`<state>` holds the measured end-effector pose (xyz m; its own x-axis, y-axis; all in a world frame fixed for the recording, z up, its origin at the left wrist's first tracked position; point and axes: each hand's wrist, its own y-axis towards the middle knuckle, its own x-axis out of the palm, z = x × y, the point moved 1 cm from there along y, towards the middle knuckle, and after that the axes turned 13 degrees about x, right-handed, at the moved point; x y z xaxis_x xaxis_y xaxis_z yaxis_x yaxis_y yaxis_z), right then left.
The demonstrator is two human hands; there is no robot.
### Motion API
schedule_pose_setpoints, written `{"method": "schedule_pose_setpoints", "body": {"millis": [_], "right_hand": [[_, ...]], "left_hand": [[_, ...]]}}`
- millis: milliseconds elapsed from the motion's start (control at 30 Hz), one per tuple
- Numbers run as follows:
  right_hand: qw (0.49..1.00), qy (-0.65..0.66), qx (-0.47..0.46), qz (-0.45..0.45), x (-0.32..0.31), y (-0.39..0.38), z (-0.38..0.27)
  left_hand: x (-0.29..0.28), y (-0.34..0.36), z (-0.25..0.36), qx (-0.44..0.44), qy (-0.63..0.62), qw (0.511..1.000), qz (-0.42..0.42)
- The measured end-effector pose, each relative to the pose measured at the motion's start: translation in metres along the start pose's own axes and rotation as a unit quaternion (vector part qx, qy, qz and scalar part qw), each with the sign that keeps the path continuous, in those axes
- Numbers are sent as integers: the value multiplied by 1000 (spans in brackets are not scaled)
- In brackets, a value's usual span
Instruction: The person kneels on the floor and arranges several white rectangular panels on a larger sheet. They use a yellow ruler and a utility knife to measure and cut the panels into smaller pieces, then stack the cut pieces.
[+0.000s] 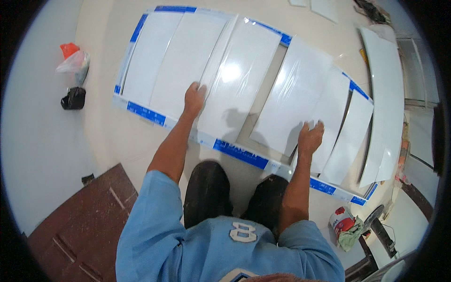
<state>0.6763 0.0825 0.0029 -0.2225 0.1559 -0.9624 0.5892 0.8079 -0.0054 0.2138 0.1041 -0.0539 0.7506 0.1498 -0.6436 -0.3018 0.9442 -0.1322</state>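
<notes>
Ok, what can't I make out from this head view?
Head view:
- palms of the left hand and right hand: hidden by the backs of the hands
- whatever lies beneath the glare-spotted white panel: covered by that panel
- far end of the topmost panel: cut off by the upper edge
- feet: hidden by the dark-trousered knees

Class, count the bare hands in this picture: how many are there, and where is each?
2: the left hand near the middle and the right hand farther right, both over the white panels. No other hand shows.

Far boards cut by upper edge; brown door cropped below; whether right hand touches panel unclear.
</notes>
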Motion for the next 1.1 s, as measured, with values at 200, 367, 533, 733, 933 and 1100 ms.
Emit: {"method": "schedule_pose_setpoints", "body": {"millis": [200, 367, 533, 733, 933, 1100], "right_hand": [[765, 242, 88, -590, 44, -61, -123], [763, 320, 122, -547, 71, -86, -138], [753, 343, 137, -544, 83, -81, -136], [793, 319, 117, -506, 87, -81, -135], [795, 315, 89, -512, 94, -85, -138], [795, 325, 96, -503, 97, -91, -145]], "left_hand": [[7, -15, 18, -7, -62, 997, -51], [-14, -12, 3, 27, -27, 997, -68], [-27, 5, 10, 61, 28, 988, -141], [-33, 22, 22, 49, 109, 967, -227], [-40, 20, 9, 82, 167, 959, -213], [-45, 22, 14, 78, 200, 952, -219]]}}
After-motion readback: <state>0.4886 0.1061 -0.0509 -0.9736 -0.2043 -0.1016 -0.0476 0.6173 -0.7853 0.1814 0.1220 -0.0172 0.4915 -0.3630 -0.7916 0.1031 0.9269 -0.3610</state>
